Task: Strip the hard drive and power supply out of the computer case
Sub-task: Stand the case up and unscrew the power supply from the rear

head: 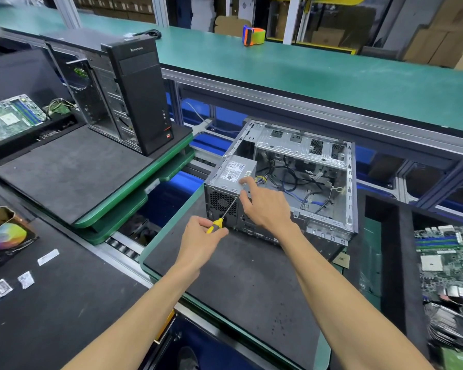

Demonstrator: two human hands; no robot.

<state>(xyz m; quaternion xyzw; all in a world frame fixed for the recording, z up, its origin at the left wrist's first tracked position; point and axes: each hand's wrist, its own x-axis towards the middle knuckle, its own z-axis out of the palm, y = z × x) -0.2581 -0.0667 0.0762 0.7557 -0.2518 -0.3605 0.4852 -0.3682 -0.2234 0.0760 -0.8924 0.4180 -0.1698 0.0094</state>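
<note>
A: Left side, listing. Motherboard (12,117), in a black tray at the far left edge. Black tower (142,94), upright on a green-edged pallet (134,209), side panel off.

B: Next: left hand (201,236)?

A: Fingers curled round the yellow handle of a screwdriver (223,216); the shaft slants up and to the right, toward the rear face of the power supply (229,182).

B: Power supply, location?

A: Seated in the near-left corner of the open computer case (300,180), label upward, fan grille facing the person. The case lies on its side on a dark mat.

B: Right hand (263,202)?

A: Fingers extended and relaxed, index fingertip resting on the top edge of the power supply, holding nothing.

B: Hard drive?

A: Cannot tell; loose cables (292,182) and a metal drive cage fill the interior.

B: Further right?

A: Tape dispenser (253,35), orange and green, on the far green bench. Second motherboard (449,263), at the right edge.
</note>
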